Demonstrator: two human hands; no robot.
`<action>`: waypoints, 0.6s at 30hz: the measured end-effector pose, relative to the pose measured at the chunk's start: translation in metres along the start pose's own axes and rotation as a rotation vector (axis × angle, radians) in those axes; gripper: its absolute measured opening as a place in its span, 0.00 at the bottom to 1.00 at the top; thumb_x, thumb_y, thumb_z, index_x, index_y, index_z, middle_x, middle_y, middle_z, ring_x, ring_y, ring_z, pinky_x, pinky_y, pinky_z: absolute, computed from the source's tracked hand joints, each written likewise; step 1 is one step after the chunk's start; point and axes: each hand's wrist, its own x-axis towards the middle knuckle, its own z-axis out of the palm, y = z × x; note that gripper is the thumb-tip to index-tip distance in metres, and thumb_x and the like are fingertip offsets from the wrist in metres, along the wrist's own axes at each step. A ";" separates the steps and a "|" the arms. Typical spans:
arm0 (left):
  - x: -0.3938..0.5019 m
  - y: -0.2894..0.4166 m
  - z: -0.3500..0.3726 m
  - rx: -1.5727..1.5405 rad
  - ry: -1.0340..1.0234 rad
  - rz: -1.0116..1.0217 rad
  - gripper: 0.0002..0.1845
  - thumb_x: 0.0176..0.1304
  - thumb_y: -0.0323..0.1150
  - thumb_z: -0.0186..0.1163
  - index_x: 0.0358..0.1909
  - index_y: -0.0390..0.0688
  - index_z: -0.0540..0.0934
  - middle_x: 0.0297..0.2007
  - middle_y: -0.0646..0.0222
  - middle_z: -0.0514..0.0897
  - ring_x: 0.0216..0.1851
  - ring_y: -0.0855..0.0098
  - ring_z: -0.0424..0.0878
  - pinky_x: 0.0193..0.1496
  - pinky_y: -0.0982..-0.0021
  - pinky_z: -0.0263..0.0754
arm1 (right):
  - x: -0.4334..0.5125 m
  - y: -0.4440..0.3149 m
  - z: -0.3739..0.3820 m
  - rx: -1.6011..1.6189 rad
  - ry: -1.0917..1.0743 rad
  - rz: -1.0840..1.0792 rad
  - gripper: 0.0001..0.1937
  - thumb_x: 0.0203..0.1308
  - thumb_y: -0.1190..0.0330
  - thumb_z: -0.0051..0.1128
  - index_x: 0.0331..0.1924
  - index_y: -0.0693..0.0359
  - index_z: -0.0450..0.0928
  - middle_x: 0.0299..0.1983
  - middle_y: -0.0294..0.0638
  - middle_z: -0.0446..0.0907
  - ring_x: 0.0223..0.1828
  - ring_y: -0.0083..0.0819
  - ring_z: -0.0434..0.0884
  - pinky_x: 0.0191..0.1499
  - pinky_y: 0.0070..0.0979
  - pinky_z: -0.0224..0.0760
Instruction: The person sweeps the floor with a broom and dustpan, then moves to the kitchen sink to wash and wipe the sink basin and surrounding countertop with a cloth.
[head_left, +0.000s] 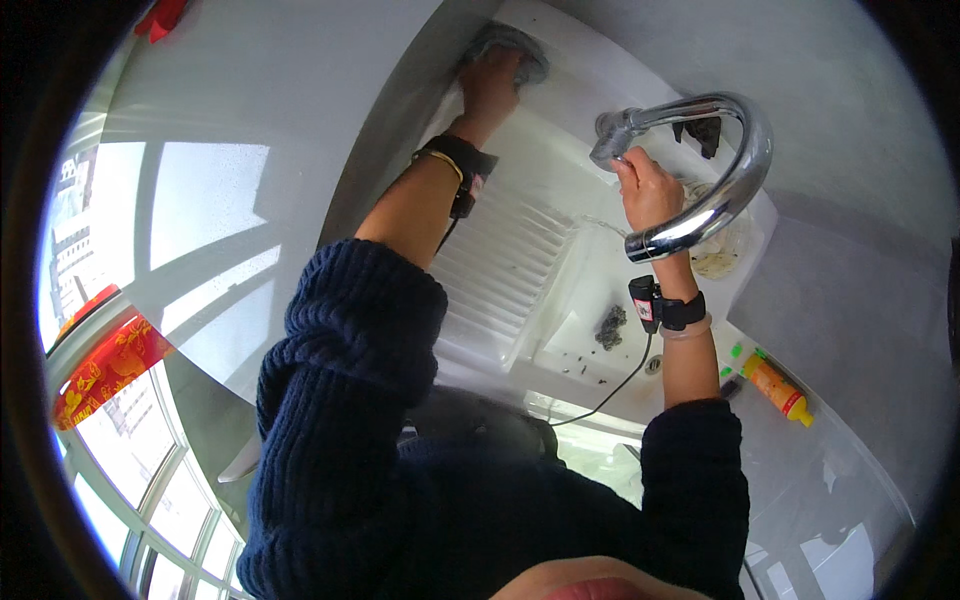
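At the far upper corner of a white laundry sink (480, 262), my left hand (487, 86) rests on a wet-looking grey cloth (534, 66), its fingers curled over it and partly blurred. My right hand (651, 187) grips the lever at the base of a chrome gooseneck faucet (750, 150). The faucet's spout curves over my right wrist, and its mouth points toward the basin. A ribbed washboard slope (502, 262) lies between my two arms. Below the spout, a dark clump of debris (611, 328) sits in the basin, with small bits scattered near it.
Behind my right hand stands a clear plastic tub (716, 255). A black cloth (701, 135) lies by the faucet base. An orange bottle with a yellow cap (778, 388) lies right of the sink. A thin cable (611, 405) hangs from the right wrist device (643, 304).
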 end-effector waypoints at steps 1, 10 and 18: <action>-0.004 0.007 0.001 -0.057 0.040 0.082 0.25 0.43 0.23 0.60 0.48 0.46 0.73 0.47 0.59 0.73 0.49 0.53 0.69 0.49 0.50 0.62 | 0.001 -0.001 0.000 -0.044 0.009 -0.030 0.08 0.57 0.65 0.52 0.30 0.60 0.69 0.21 0.45 0.76 0.22 0.44 0.77 0.23 0.35 0.66; -0.011 0.006 -0.026 -0.007 0.153 0.073 0.19 0.45 0.23 0.57 0.44 0.44 0.75 0.44 0.61 0.75 0.48 0.57 0.69 0.50 0.58 0.64 | -0.004 -0.001 0.003 -0.040 0.043 0.010 0.06 0.56 0.68 0.52 0.30 0.60 0.71 0.17 0.42 0.74 0.19 0.41 0.75 0.21 0.32 0.64; -0.010 0.017 0.007 -0.048 0.110 0.115 0.20 0.43 0.27 0.63 0.43 0.44 0.75 0.42 0.59 0.74 0.49 0.55 0.68 0.52 0.57 0.64 | -0.007 0.007 0.008 0.029 0.073 -0.032 0.04 0.56 0.71 0.53 0.30 0.62 0.72 0.17 0.42 0.75 0.18 0.32 0.78 0.20 0.25 0.66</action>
